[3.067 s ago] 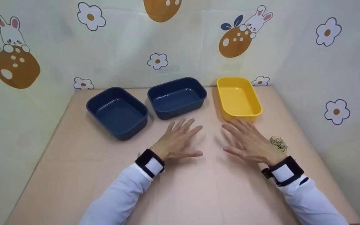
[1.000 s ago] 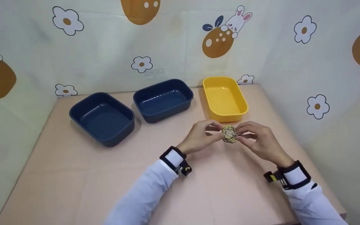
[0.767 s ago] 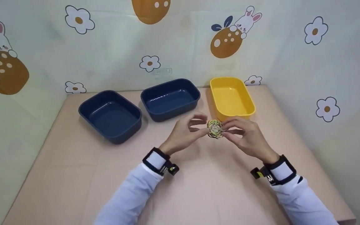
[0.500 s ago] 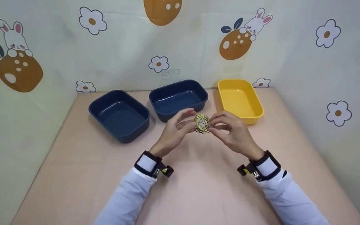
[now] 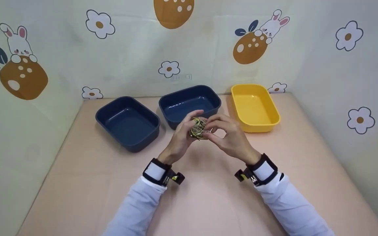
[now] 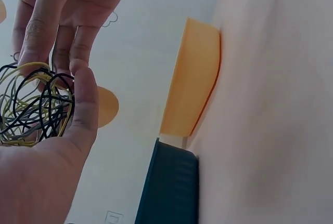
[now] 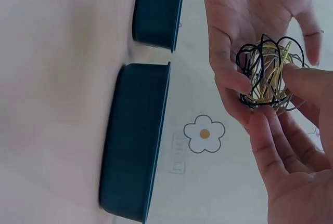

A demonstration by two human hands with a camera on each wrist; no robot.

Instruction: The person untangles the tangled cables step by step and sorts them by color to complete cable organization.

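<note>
A tangled bundle of thin wires (image 5: 197, 128) in yellow, black and grey is held up between both hands, in front of the middle blue box. My left hand (image 5: 177, 141) cradles it, fingers and thumb curled around its left side. My right hand (image 5: 231, 139) pinches its right side with thumb and fingertips. In the left wrist view, loose loops of the wire bundle (image 6: 39, 107) spread between the two hands. Seen from the right wrist, the wire bundle (image 7: 268, 76) lies against the left palm, with the right thumb pressed into its strands.
Two dark blue boxes stand at the back of the peach-coloured table (image 5: 208, 196): a left one (image 5: 128, 123) set at an angle and a middle one (image 5: 189, 103). To their right is a yellow box (image 5: 254, 106). Patterned sheets (image 5: 136, 49) enclose the table's back and sides.
The wire bundle, first lying on the table at the right, has been picked up and carried left. The left hand has closed further around it, and the bundle has turned between the hands.
</note>
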